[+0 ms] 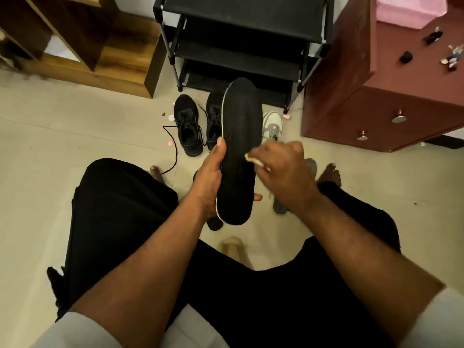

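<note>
Black and long, the insole (239, 146) stands nearly upright in the middle of the view, held off the floor above the person's lap, its toe end pointing to twelve o'clock and its heel end to six. A thin pale-green line runs down its left edge.

The left hand (211, 179) grips the insole from nine o'clock. The thumb lies up along the left edge, the palm cups the heel part, and the fingers are wrapped behind, one fingertip showing past the right edge. The right hand (283, 167) comes in from three o'clock with its fingers curled, pinching a pale scrap (252, 159) that touches the insole's right edge about midway up. The scrap is blurred, so I cannot tell what it is.

On the tiled floor (75, 121) behind the insole, at eleven o'clock of it, a black shoe (188, 126) stands with its lace (175, 151) trailing loose towards seven o'clock. A second black shoe (214, 119) stands just beside it, partly hidden by the insole. A white shoe (273, 125) shows at two o'clock of the insole, and a grey shoe (280, 207) lies under the right wrist.

At twelve o'clock stands a black shoe rack (241, 46), with a wooden shelf unit (100, 54) at ten o'clock and a reddish-brown drawer cabinet (364, 96) at two, a pink basket (411, 11) on its top
</note>
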Demonstrator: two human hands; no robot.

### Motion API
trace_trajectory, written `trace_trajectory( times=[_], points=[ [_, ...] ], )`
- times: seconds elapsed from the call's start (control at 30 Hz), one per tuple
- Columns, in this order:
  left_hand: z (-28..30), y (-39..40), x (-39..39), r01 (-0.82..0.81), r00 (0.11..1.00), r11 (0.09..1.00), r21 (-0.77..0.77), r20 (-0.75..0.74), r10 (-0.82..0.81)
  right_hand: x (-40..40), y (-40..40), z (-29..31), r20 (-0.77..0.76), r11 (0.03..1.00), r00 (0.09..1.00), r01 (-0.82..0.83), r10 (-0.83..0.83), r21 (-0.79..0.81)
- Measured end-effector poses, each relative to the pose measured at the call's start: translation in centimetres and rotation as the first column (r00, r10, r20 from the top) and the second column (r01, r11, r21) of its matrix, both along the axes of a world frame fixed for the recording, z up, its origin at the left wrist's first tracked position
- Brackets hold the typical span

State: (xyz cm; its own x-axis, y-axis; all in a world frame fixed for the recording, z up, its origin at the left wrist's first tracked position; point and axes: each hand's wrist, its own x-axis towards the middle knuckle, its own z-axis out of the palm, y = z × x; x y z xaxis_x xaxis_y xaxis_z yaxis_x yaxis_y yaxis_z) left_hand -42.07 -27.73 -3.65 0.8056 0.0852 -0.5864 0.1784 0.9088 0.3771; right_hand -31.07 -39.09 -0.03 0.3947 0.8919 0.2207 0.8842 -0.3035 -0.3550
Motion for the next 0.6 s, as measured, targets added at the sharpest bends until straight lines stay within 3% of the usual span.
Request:
trace_trajectory(
  times=[0.1,0.2,0.27,0.4,0.53,0.6],
  points=[
    [-2.8,0.8,1.3,-0.172,0.976,0.985,-0.015,-0.135,0.168,-3.5,-1.2,-2.7,-0.119,0.999,0.993,0.012,-0.017,-0.042],
    [-5.6,1.3,2.7,-0.182,0.954,0.974,0.136,-0.217,0.208,-5.1,-2.0,-5.4,-0.287,0.996,0.956,0.032,-0.054,-0.083],
    [-7.7,1.3,4.1,-0.167,0.931,0.967,0.19,-0.293,0.218,-4.3,-1.8,-7.4,-0.457,0.996,0.886,0.04,-0.075,-0.086],
    [-15.0,1.1,6.4,-0.066,0.809,0.942,0.328,-0.535,0.243,0.6,-0.7,-13.5,-0.721,0.965,0.644,0.211,-0.256,-0.154],
    [-23.3,0.1,6.0,0.066,0.682,0.96,0.272,-0.715,0.156,5.5,-1.1,-22.5,-0.789,0.83,0.313,0.388,-0.528,-0.401],
    [-27.5,-0.2,5.7,0.12,0.606,0.959,0.256,-0.784,0.134,7.4,-1.8,-27.2,-0.763,0.755,0.204,0.435,-0.614,-0.491]
  ],
)
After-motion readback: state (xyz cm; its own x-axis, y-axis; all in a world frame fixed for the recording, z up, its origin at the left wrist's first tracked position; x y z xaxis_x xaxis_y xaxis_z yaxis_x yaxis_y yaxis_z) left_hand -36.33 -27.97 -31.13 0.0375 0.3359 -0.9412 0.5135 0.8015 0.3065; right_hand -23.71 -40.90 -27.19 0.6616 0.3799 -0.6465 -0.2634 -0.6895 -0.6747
